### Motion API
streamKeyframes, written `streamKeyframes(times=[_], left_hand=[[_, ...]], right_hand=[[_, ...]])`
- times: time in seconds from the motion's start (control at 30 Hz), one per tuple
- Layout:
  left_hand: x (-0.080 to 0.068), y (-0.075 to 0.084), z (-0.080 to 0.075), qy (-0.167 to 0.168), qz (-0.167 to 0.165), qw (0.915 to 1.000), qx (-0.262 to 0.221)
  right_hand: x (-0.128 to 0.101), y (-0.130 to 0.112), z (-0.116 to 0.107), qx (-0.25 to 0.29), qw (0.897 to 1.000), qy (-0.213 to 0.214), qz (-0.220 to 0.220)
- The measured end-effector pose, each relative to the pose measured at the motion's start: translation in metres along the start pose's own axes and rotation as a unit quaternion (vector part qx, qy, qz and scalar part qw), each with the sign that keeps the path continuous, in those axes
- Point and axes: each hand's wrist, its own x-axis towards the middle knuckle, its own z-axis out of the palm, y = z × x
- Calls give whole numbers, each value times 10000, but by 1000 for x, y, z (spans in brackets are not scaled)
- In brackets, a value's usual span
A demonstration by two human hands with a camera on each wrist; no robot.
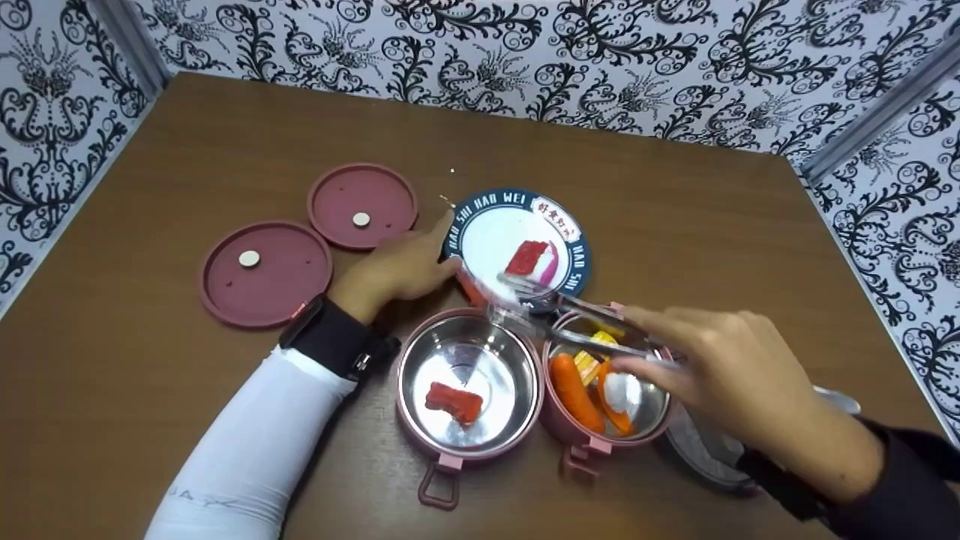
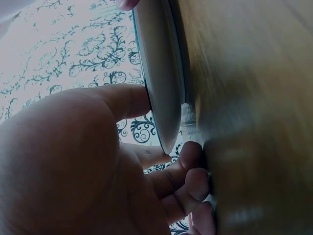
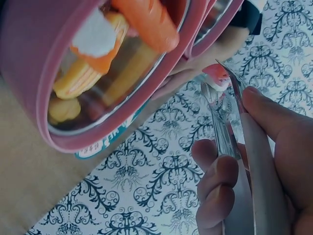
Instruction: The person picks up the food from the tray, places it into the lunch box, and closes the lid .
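Observation:
My right hand (image 1: 727, 367) grips metal tongs (image 3: 259, 181), their two arms slightly apart. A red and white food piece (image 3: 216, 76) shows between the tong tips, blurred in the head view. At the left rim of the round white plate (image 1: 487, 247) with a dark blue lettered border, my left hand (image 1: 409, 270) holds the edge, with fingers curled by its underside in the left wrist view. On this plate lies a red block (image 1: 527, 257) beside a white, pink-edged slice (image 1: 550, 264). Another red piece (image 1: 454, 403) sits in the left pink steel-lined pot (image 1: 405, 397).
Beside it stands the right pot (image 1: 551, 416), containing a carrot (image 1: 575, 394), yellow corn-like pieces (image 1: 592, 360) and a white lump (image 1: 621, 391). Two dark pink round lids (image 1: 266, 292) lie at the left. A grey round object (image 1: 701, 450) is partly under my right forearm. Patterned walls surround the brown table (image 1: 660, 195).

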Motion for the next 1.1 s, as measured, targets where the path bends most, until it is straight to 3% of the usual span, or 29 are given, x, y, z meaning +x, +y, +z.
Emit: streamKeyframes(times=[0.23, 0.6, 1.1], left_hand=[[1, 0, -1, 64, 84, 9999, 9], [1, -1, 4, -63, -36, 10000, -5], [2, 0, 0, -65, -44, 10000, 19]], right_hand=[[-18, -10, 3, -39, 10000, -48, -69], [-29, -20, 14, -16, 9979, -643, -62], [-27, -20, 8, 141, 9991, -397, 107]])
